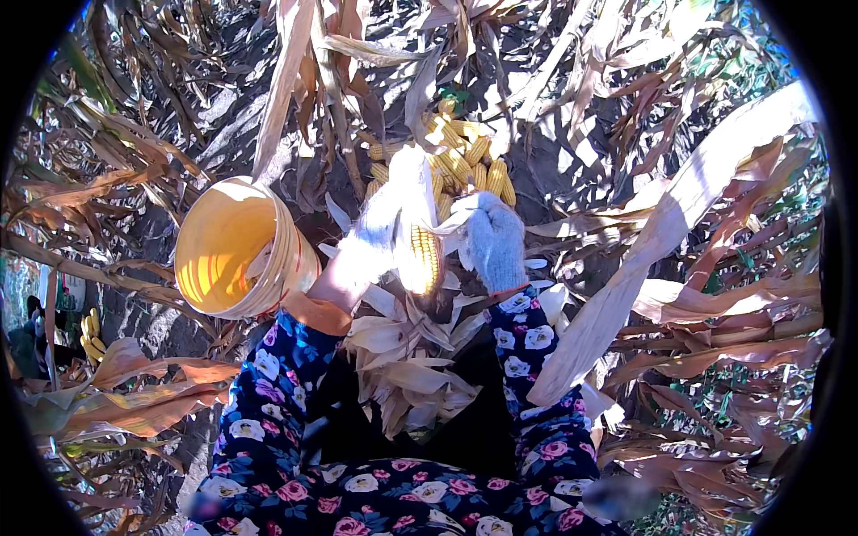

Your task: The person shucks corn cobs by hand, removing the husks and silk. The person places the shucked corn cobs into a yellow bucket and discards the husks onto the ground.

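A partly husked corn ear (424, 258) points toward me, its yellow kernels bare on the right side. Pale husk (414, 181) still wraps its upper end and left side. My left hand (375, 224), in a light knitted glove, grips the ear from the left. My right hand (495, 234), in the same kind of glove, is closed on a strip of husk (458, 218) pulled away to the right. Just beyond both hands lies a pile of bare yellow corn ears (462, 157) on the soil.
A yellowish plastic bucket (231, 248) lies tilted left of my left hand, its mouth facing me. Torn husks (409, 362) are heaped between my forearms. Dry corn stalks and leaves surround me; one long leaf (643, 261) crosses near my right sleeve. More ears (92, 337) appear far left.
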Motion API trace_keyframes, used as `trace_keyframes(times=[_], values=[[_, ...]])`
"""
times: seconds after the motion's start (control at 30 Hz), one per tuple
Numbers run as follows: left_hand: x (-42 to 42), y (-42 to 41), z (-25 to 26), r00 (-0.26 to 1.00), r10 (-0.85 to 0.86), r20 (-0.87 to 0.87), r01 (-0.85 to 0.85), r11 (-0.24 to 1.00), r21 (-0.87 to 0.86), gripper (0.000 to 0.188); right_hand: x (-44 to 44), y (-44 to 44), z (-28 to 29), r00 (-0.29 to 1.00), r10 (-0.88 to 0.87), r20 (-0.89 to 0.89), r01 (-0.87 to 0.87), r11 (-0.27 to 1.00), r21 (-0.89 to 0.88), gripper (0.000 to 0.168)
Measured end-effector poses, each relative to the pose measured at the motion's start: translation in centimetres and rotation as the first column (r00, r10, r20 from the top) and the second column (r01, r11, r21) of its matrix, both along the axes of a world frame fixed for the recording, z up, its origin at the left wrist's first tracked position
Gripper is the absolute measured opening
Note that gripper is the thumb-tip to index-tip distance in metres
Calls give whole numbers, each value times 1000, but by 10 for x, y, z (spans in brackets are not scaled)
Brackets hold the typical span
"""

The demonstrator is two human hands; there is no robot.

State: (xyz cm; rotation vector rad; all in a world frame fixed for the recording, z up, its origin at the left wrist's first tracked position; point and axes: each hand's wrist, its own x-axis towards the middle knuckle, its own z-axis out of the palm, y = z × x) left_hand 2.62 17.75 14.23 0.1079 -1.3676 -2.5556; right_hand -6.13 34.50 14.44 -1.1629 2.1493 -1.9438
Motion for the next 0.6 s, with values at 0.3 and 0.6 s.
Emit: trace_keyframes(times=[0.3,0.6], values=[[6,25,6,978,-207,38,207,914,-350,38,-13,11,21,906,3,423,163,920,-356,15],[22,37,7,952,-285,112,306,863,-403,40,-78,63,6,817,99,568,438,534,-723,20]])
